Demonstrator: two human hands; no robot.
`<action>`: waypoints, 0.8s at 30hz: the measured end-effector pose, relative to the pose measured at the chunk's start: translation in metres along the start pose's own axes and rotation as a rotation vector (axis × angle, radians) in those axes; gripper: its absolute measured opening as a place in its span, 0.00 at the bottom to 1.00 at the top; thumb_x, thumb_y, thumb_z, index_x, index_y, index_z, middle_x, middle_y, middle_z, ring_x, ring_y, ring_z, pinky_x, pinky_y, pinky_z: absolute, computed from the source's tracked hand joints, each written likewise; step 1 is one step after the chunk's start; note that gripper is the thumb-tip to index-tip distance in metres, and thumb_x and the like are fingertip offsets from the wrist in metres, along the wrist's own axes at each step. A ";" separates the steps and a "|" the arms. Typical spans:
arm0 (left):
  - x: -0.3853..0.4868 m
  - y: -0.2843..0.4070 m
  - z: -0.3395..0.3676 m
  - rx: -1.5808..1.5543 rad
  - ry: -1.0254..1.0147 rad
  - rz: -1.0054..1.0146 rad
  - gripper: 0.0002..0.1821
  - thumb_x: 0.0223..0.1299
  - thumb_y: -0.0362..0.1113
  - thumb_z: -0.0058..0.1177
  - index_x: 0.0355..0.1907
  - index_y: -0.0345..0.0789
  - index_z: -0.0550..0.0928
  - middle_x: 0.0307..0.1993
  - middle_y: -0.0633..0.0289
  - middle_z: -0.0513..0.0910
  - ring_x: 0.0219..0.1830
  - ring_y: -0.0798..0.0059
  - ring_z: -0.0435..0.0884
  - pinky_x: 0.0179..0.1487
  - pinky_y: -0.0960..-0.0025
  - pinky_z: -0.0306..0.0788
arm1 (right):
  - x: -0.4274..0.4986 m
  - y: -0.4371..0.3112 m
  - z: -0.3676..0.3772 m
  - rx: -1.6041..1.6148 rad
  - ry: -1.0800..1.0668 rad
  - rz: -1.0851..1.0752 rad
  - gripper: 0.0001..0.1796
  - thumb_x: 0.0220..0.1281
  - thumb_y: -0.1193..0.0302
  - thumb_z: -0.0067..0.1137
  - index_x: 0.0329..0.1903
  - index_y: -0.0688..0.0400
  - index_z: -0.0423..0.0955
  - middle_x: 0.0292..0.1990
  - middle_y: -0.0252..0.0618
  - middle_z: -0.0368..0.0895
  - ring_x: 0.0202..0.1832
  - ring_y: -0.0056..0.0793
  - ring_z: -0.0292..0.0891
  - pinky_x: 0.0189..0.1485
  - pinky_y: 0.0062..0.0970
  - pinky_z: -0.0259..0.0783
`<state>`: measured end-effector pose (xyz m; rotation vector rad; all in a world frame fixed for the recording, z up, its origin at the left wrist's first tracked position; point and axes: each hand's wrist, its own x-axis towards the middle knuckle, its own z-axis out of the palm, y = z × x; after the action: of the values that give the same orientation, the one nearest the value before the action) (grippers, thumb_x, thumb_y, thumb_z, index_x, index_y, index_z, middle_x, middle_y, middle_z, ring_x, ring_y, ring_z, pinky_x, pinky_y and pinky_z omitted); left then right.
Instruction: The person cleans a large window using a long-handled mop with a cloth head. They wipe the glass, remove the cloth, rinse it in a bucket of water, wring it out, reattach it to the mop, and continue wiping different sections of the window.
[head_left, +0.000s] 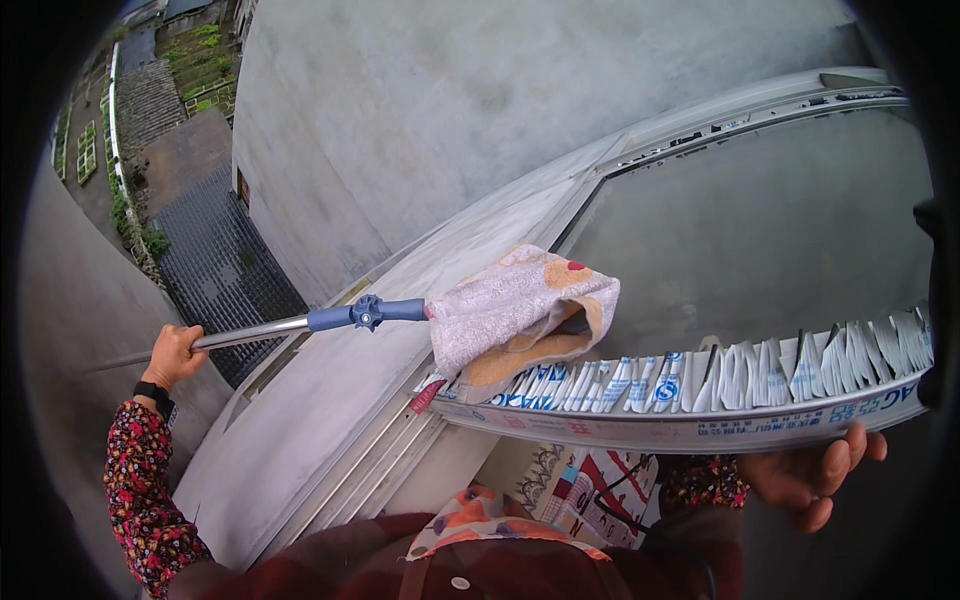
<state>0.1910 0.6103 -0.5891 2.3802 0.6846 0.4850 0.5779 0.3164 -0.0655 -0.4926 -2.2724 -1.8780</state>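
On the left, my left hand (176, 356) is closed round a metal telescopic pole (255, 331) with a blue plastic adjustable joint (367, 312). A pink and orange terry cloth (517, 315) is draped over the pole's head and lies against the window frame and the lower left of the glass pane (750, 217). My right hand (817, 476), at the lower right, is just below the window sash's frame (637, 433), its fingers apart and curled; whether it touches the frame is unclear. Torn strips of printed protective film (675, 382) stick up along that frame.
Window tracks (360, 472) and a pale sill (300, 442) run diagonally before me. Beyond the sill is a drop to a dark ribbed roof (225, 262) and garden plots (202, 60). A grey outer wall (420, 112) rises beside the window. Patterned fabric (600, 495) lies below the sash.
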 end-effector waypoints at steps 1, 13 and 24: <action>-0.001 0.001 -0.002 0.017 -0.012 -0.010 0.08 0.39 0.33 0.52 0.19 0.33 0.69 0.15 0.51 0.72 0.20 0.48 0.73 0.26 0.56 0.68 | -0.001 0.001 0.000 0.019 0.015 0.002 0.19 0.75 0.65 0.15 0.61 0.54 0.52 0.48 0.43 0.79 0.55 0.42 0.76 0.71 0.52 0.57; 0.221 0.181 0.068 -0.266 0.077 0.124 0.11 0.52 0.38 0.51 0.26 0.30 0.75 0.20 0.44 0.77 0.27 0.43 0.77 0.34 0.48 0.71 | 0.002 -0.004 0.004 0.010 0.018 -0.002 0.21 0.75 0.65 0.16 0.62 0.55 0.54 0.45 0.38 0.78 0.53 0.38 0.76 0.71 0.53 0.54; 0.246 0.202 0.094 -0.351 0.112 0.131 0.10 0.51 0.38 0.52 0.28 0.32 0.75 0.20 0.45 0.77 0.27 0.43 0.77 0.33 0.48 0.71 | 0.002 -0.005 -0.003 -0.064 -0.103 0.004 0.21 0.76 0.64 0.16 0.63 0.54 0.54 0.50 0.39 0.77 0.56 0.39 0.74 0.71 0.52 0.56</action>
<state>0.5046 0.5723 -0.4876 2.0846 0.4492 0.7357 0.5737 0.3132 -0.0689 -0.6159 -2.2779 -1.9726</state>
